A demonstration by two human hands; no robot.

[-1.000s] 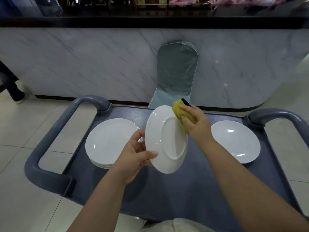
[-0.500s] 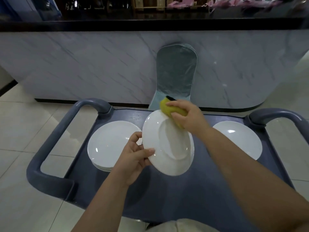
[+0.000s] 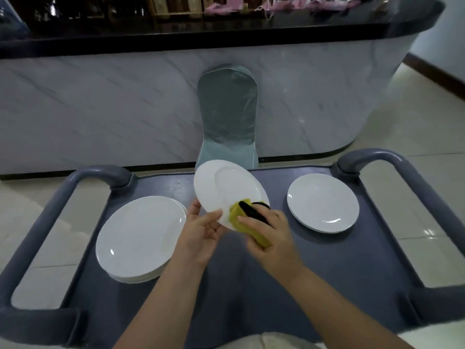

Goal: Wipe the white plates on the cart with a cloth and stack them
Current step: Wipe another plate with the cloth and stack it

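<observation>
Tilting above the middle of the cart (image 3: 251, 285), a white plate (image 3: 226, 185) is lifted clear of the surface, its far edge raised and its near edge low. It is round and glossy, with a broad rim around a circular centre, and looks unmarked. The left hand (image 3: 201, 233) pinches its near-left rim, thumb laid across the upper face and fingers curled behind. The right hand (image 3: 269, 235) grips a folded yellow cloth (image 3: 241, 222) with a black part on top, fingers wrapped over it, and presses it against the plate's near-right edge.

On the cart's left side lies a stack of white plates (image 3: 141, 238), several high. Well apart on the right sits a lower pile of plates (image 3: 323, 202).

The cart is a grey-blue tray with thick tubular handles on the left (image 3: 42, 227) and right (image 3: 412, 197). Beyond it stands a counter (image 3: 100, 109) with a pale marbled front and a dark top. A chair in a pale green cover (image 3: 227, 117) is set against it. Glossy cream floor tiles (image 3: 427, 137) surround the cart.
</observation>
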